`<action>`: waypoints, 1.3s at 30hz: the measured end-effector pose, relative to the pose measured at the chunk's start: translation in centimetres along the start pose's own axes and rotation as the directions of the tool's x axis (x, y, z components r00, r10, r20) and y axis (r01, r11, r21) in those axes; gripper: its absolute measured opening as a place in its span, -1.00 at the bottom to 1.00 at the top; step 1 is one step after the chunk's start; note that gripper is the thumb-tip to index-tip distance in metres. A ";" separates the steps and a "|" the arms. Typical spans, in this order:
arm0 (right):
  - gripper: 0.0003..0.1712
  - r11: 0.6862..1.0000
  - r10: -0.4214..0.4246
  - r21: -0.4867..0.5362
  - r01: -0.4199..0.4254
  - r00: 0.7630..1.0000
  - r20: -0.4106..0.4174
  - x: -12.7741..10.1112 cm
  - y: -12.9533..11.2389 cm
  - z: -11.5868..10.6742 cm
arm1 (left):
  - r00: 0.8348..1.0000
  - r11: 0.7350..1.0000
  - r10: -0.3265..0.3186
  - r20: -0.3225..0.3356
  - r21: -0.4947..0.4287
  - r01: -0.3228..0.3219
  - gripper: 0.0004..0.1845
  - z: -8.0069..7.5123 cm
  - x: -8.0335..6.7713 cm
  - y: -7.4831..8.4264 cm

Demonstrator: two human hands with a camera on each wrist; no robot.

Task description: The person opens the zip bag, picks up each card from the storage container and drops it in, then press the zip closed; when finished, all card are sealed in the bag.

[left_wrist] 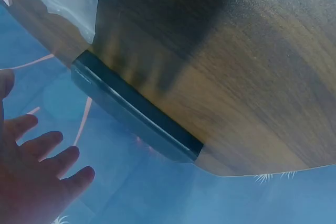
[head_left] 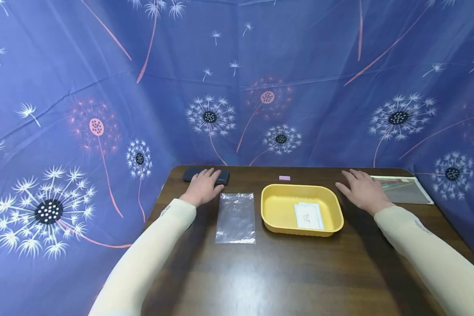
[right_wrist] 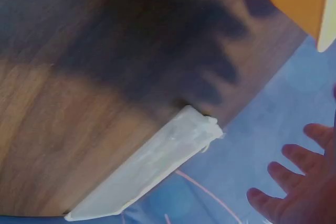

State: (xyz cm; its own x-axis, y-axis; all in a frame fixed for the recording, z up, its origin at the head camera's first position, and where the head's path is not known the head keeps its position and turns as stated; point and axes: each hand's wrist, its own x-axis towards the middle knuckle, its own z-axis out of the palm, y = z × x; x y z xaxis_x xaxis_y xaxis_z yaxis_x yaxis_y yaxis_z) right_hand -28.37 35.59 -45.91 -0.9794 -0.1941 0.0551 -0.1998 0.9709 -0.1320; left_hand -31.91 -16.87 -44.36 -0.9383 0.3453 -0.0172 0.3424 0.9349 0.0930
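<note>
My left hand (head_left: 202,188) hovers with spread, relaxed fingers near a flat dark case (head_left: 190,174) at the table's far left. In the left wrist view the fingers stay apart from the case (left_wrist: 134,111). A transparent zip bag (head_left: 236,221) lies flat beside that hand. My right hand (head_left: 363,192) is held over the table, fingers spread and holding nothing, between a yellow plastic tray (head_left: 274,210) and a white-edged flat pouch (head_left: 411,195). Inside the tray lie white paper packets (head_left: 310,216), the top one with dark handwriting.
A small pinkish-purple block (head_left: 284,178) sits near the far edge, behind the tray. Thin coloured items show through the pouch. The brown wooden table (head_left: 237,276) ends against a blue dandelion-print cloth (head_left: 237,87), which hangs behind and at both sides.
</note>
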 end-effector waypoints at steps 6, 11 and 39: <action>-0.33 0.999 -0.035 -0.010 0.034 0.999 -0.023 2.2 -1.9 -1.1 | 0.999 0.998 0.010 -0.046 0.068 -0.007 -0.38 -0.8 0.8 -0.3; -0.42 0.997 -0.080 -0.007 0.080 0.997 -0.009 4.4 -5.0 -1.7 | 0.997 0.996 0.028 -0.073 0.084 -0.021 -0.48 -1.5 1.5 0.0; -0.83 0.941 -0.327 -0.052 0.333 0.939 0.102 12.2 -25.6 2.8 | 0.999 0.996 -0.026 -0.037 0.088 0.030 -0.81 2.5 2.7 2.2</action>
State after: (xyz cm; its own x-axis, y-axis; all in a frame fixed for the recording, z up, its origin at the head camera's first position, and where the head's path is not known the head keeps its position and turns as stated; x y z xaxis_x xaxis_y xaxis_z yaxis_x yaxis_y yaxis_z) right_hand -35.24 7.99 -44.61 -0.8576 -0.5142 -0.0059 -0.5132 0.8565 -0.0545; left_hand -33.57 -13.65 -46.73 -0.9482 0.3172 0.0171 0.3173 0.9483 0.0048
